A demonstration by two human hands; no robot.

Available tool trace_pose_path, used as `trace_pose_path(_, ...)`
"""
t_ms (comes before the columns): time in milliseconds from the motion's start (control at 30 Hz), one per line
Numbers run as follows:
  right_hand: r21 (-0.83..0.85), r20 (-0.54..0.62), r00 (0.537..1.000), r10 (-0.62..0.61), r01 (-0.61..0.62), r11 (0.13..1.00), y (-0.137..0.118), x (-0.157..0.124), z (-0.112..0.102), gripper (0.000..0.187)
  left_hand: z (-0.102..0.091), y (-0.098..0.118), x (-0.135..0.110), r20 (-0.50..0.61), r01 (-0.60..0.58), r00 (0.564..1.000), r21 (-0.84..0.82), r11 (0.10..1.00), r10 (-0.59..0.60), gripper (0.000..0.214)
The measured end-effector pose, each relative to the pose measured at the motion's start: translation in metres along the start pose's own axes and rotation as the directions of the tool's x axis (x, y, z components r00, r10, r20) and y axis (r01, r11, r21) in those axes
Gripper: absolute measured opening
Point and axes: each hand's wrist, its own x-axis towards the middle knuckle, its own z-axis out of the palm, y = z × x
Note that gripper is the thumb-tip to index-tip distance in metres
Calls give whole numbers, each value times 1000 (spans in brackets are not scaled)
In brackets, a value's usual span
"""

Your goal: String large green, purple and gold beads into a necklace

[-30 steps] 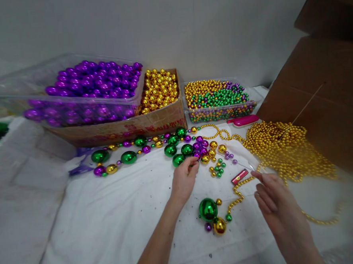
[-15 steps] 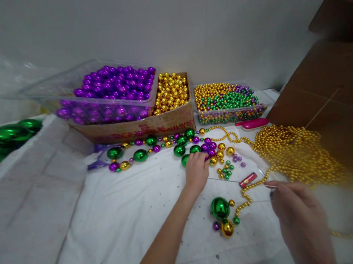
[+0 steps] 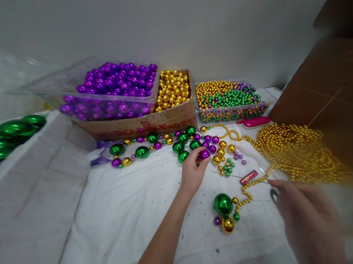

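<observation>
My left hand reaches forward over the white cloth and pinches a purple bead between thumb and fingertips, beside loose green, purple and gold beads. My right hand is at the lower right, blurred, with fingers closed on a thin needle or wire; a string of small gold beads runs from it. That string ends in a large green ball, a gold ball and small beads. A small red lighter lies between my hands.
A clear tub of purple balls, a cardboard box of gold balls and a clear tray of small mixed beads line the wall. A finished bead strand, a pink tool, a gold bead-chain heap, cardboard at right and green balls at left surround the cloth.
My left hand reached into the loose beads and now lifts a purple one. My right hand drew back toward me and lower. The view shifted left.
</observation>
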Motion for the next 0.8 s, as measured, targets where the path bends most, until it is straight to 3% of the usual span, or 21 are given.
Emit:
trace_pose_path(33,-24,4,1000,-27,27,999,-3,-2,0,19,-7,3,-13,23,121,993,-257,959,-119,33)
trace_pose_path(100,-92,20,998,-55,57,994,-8,-8,3,19,-18,6,-38,146,332,940,-602,726,-309,34)
trace_pose_path(167,-168,23,996,-83,86,982,-11,-16,7,17,-24,4,-57,241,431,884,-753,497,-401,33)
trace_pose_path(233,-222,21,989,-146,147,964,-13,-25,12,18,-27,1,-69,272,448,858,-812,374,-436,31)
trace_pose_path(433,-315,61,920,-387,386,867,-15,-42,17,18,-29,-9,-78,313,454,829,-861,228,-464,14)
trace_pose_path(633,-335,150,910,-385,414,846,-13,-48,12,14,-33,-13,-84,410,505,774,-860,79,-483,24)
trace_pose_path(800,-320,153,904,-399,427,845,-13,-54,16,11,-35,-16,-88,433,513,772,-857,53,-466,28)
